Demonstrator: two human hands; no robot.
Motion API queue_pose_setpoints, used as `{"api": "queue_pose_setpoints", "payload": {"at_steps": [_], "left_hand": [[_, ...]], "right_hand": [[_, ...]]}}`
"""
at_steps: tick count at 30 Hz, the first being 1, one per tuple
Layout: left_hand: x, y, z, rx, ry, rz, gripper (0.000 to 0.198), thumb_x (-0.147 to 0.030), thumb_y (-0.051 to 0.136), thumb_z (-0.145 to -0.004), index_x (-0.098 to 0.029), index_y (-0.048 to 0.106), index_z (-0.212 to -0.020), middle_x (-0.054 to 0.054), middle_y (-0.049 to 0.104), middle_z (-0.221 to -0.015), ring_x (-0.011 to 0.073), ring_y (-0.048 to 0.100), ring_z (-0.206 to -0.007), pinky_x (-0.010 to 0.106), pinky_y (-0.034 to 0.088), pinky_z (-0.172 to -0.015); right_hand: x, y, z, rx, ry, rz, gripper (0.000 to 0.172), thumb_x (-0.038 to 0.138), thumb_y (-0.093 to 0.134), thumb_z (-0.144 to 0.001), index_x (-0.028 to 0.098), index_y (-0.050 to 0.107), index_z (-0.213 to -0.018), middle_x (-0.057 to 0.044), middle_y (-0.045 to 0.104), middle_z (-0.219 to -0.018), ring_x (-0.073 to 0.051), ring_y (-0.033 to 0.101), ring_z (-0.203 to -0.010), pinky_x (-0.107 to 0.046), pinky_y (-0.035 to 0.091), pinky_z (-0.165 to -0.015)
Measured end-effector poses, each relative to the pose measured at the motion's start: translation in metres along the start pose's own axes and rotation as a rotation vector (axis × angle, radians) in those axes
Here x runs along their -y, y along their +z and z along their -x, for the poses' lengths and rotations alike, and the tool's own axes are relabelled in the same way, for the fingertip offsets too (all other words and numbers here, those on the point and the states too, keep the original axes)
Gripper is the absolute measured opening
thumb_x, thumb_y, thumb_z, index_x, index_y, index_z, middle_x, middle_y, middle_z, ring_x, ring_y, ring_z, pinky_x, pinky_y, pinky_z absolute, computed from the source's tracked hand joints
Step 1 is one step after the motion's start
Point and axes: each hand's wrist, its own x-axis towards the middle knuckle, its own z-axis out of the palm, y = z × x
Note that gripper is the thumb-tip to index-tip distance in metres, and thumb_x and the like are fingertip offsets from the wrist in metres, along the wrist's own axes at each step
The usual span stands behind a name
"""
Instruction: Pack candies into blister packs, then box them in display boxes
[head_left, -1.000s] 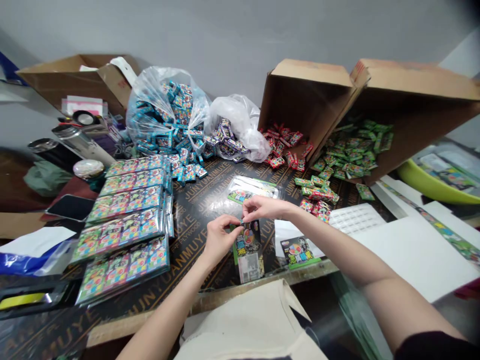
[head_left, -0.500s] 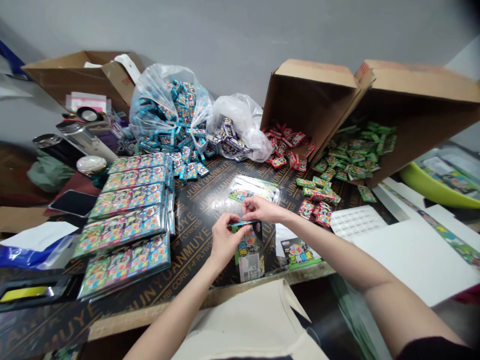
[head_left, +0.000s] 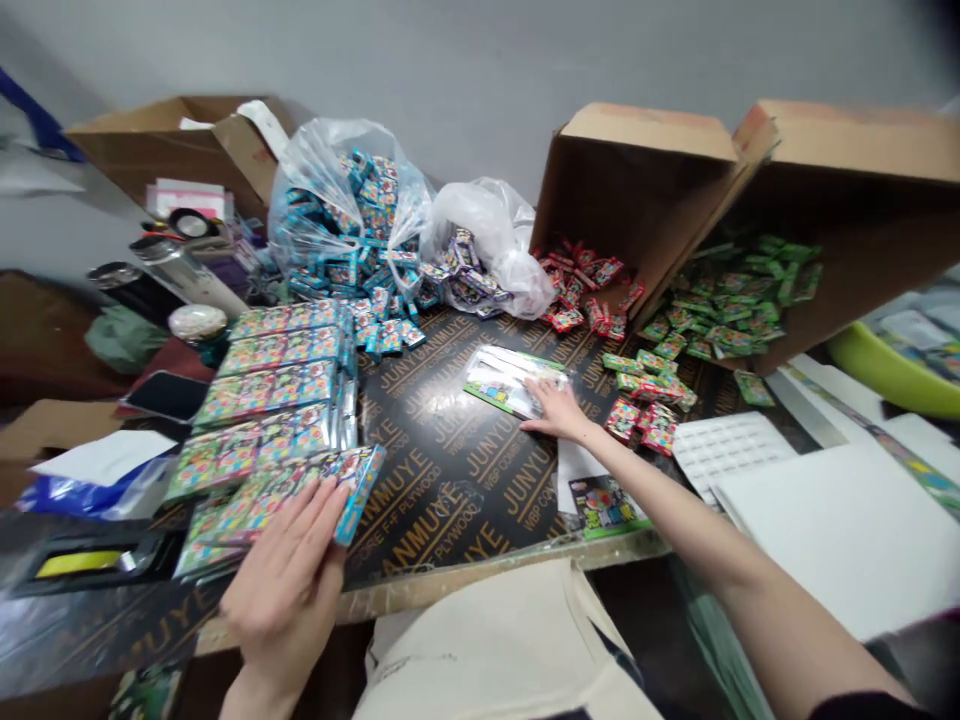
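Note:
My left hand (head_left: 289,570) grips a flat packet of small colourful boxes (head_left: 361,490), its fingers laid straight across the top and its thumb mostly hidden. That packet lies over the front of the rows of similar packets (head_left: 279,388) on the left side of the table. At the middle, my right hand (head_left: 559,408) touches a pile of clear plastic bags with printed cards (head_left: 495,375), fingers spread. Beside the right forearm lies a black and green printed card (head_left: 600,505) in clear plastic.
Bags of blue boxes (head_left: 375,200) and purple boxes (head_left: 469,270) stand at the back. Tilted cartons hold red boxes (head_left: 581,275) and green boxes (head_left: 739,300). Loose green and red boxes (head_left: 652,385) sit right of centre, near a white sheet (head_left: 840,540). Metal flasks (head_left: 187,275) stand left.
My left hand has moved left from the middle front with the packet, onto the packet rows. My right hand has left the packet and reached forward onto the plastic bags.

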Motion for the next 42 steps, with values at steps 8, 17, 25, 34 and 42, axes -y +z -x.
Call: {"api": "queue_pose_setpoints", "payload": {"at_steps": [8, 17, 25, 34, 42], "left_hand": [[0.064, 0.029, 0.053, 0.321, -0.206, -0.315, 0.063, -0.044, 0.055, -0.077, -0.014, 0.04, -0.13, 0.016, 0.04, -0.135, 0.0342, 0.03, -0.127, 0.053, 0.026, -0.101], [-0.035, 0.082, -0.032, 0.024, -0.701, 1.109, 0.083, -0.038, 0.064, -0.071, -0.03, 0.015, -0.138, 0.006, 0.029, -0.142, 0.0219, 0.032, -0.127, 0.035, 0.028, -0.103], [-0.058, 0.109, -0.057, 0.371, -1.219, 2.084, 0.058, -0.054, 0.046, -0.075, -0.007, 0.056, -0.108, 0.012, 0.065, -0.094, 0.0258, 0.06, -0.089, 0.035, 0.044, -0.082], [-0.076, 0.106, -0.045, 0.506, -1.26, 2.09, 0.026, -0.034, 0.057, -0.074, -0.014, 0.065, -0.089, 0.002, 0.065, -0.074, 0.0141, 0.059, -0.075, 0.025, 0.04, -0.081], [-0.061, 0.103, -0.035, 0.659, -0.864, 1.716, 0.054, -0.035, 0.066, -0.064, -0.015, 0.057, -0.113, 0.01, 0.06, -0.109, 0.0262, 0.053, -0.101, 0.034, 0.036, -0.086]], "right_hand": [[0.027, 0.013, -0.003, 0.023, -0.178, 0.27, 0.033, 0.023, 0.043, -0.082, 0.005, 0.048, -0.11, -0.02, 0.06, -0.092, -0.029, 0.058, -0.088, -0.035, 0.044, -0.07], [0.119, -0.039, 0.048, -0.284, -0.361, -0.407, 0.052, 0.01, 0.03, -0.086, 0.014, 0.025, -0.137, -0.012, 0.047, -0.129, -0.019, 0.052, -0.11, -0.033, 0.042, -0.094], [0.158, -0.053, 0.082, -0.173, -0.364, -1.147, 0.039, 0.033, 0.059, -0.078, 0.019, 0.055, -0.114, -0.009, 0.06, -0.109, -0.02, 0.056, -0.1, -0.036, 0.045, -0.089], [0.141, -0.06, 0.069, -0.514, -0.205, -1.213, 0.017, 0.027, 0.061, -0.074, 0.021, 0.061, -0.091, -0.005, 0.061, -0.094, -0.018, 0.058, -0.087, -0.034, 0.046, -0.081], [0.106, -0.074, 0.05, -0.488, -0.19, -0.883, 0.028, 0.033, 0.068, -0.066, 0.019, 0.054, -0.087, -0.002, 0.055, -0.08, -0.017, 0.052, -0.078, -0.03, 0.042, -0.073]]}}
